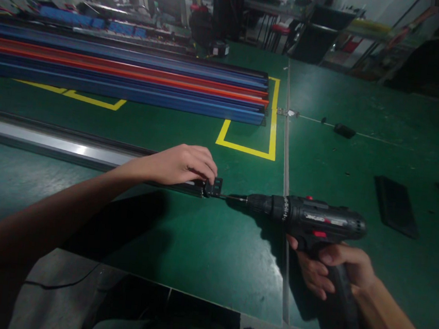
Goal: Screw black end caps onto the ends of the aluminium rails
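My right hand (333,271) is wrapped round the grip of a black cordless drill (325,218) with red details. The drill lies level, its chuck and long bit (235,198) pointing left. The bit's tip meets, or nearly meets, a small black bracket (214,186) with holes; I cannot tell whether a screw sits between them. My left hand (188,164) pinches this bracket against the end of a long silver metal profile (69,146). The profile runs off to the left along the table, partly hidden by my left forearm.
Blue and orange-red profiles (165,84) lie stacked on the green table (232,269), beside yellow tape marks (244,149). At the right rests a dark flat object (396,206). A seam (287,166) crosses the tabletop. Red stools (281,30) stand behind.
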The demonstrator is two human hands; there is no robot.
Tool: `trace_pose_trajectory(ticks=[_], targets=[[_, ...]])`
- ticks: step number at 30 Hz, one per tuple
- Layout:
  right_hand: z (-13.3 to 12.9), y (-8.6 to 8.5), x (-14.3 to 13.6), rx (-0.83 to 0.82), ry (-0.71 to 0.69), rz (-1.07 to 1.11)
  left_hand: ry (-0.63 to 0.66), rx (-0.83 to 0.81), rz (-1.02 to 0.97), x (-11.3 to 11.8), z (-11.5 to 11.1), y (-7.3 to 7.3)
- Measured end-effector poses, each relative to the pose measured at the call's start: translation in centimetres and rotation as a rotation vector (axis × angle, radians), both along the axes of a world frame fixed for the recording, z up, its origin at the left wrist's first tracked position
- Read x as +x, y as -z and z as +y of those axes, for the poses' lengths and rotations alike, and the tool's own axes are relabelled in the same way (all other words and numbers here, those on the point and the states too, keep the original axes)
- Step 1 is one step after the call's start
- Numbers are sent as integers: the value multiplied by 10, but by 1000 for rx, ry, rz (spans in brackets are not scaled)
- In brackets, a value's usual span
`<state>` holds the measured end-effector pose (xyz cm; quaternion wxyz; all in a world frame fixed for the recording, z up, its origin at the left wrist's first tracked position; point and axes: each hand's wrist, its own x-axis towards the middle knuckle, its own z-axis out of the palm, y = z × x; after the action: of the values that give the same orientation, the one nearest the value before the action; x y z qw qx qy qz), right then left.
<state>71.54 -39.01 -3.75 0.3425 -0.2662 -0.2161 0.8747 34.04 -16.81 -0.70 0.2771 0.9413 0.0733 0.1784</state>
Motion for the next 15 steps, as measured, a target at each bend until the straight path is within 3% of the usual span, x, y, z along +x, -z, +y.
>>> trace_pose_trajectory(ticks=[15], targets=[[-1, 1, -5, -33, 25, -73, -10, 31, -26, 3, -1, 0]])
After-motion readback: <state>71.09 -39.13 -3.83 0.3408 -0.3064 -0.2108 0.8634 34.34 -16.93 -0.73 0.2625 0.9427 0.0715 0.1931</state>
